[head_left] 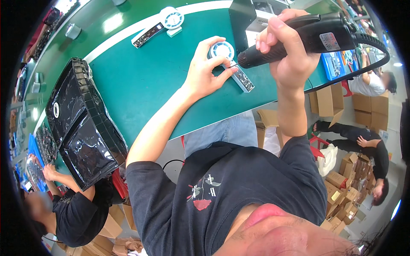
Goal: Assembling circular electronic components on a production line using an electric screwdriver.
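My left hand grips a small handheld fan on the green table, thumb and fingers closed about its middle. The fan's round white-and-blue head points away from me, and its handle lies open towards me with a circuit board showing. My right hand is wrapped round a black electric screwdriver, held nearly level. Its thin bit reaches left to the fan near my left fingertips; whether it sits in a screw is too small to tell. A second fan, also with its handle open, lies farther off on the table.
A black plastic-lined tray stands at the left table edge. At the far right are a dark box-shaped device and a blue bin of parts. The screwdriver's cable loops down on the right. Co-workers sit at both sides, among cardboard boxes.
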`<state>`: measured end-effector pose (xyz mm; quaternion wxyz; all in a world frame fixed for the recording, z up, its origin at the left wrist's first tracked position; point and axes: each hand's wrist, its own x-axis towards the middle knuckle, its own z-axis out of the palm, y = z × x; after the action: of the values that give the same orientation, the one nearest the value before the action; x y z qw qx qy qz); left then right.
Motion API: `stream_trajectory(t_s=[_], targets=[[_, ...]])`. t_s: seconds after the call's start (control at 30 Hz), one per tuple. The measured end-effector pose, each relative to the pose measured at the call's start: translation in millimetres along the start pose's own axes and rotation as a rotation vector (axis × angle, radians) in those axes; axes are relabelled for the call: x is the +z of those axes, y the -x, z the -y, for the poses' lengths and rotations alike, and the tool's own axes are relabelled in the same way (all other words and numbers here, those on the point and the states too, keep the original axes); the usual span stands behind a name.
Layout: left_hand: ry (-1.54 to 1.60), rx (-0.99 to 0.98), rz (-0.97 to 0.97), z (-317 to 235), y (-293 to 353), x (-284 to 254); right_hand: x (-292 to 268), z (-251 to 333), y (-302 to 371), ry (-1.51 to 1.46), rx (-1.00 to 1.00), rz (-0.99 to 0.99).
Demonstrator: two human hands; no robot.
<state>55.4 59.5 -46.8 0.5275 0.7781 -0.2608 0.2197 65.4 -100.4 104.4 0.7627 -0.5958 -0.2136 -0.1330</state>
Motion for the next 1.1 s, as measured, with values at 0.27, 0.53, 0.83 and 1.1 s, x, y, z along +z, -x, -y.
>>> stream_trajectory(t_s=[0.27, 0.53, 0.83, 1.1], targets=[[-0.017, 0.002, -0.016, -0.8, -1.4, 0.5, -2.1, -9.3, -5.6, 0.039, -0.058, 0.000], [-0.061, 0.000, -0.009, -2.4, -0.9, 0.3, 17.4, -12.5, -0.5, 0.025, 0.026, -0.178], [-0.011, -0.059, 0.032, 0.6, -2.1, 0.8, 15.2, -20.6, -3.8, 0.030, -0.038, -0.111], [0.007, -0.041, 0.026, 3.7, -3.6, 3.7, 6.9, -28.0, 1.6, 0.068, -0.015, 0.018]])
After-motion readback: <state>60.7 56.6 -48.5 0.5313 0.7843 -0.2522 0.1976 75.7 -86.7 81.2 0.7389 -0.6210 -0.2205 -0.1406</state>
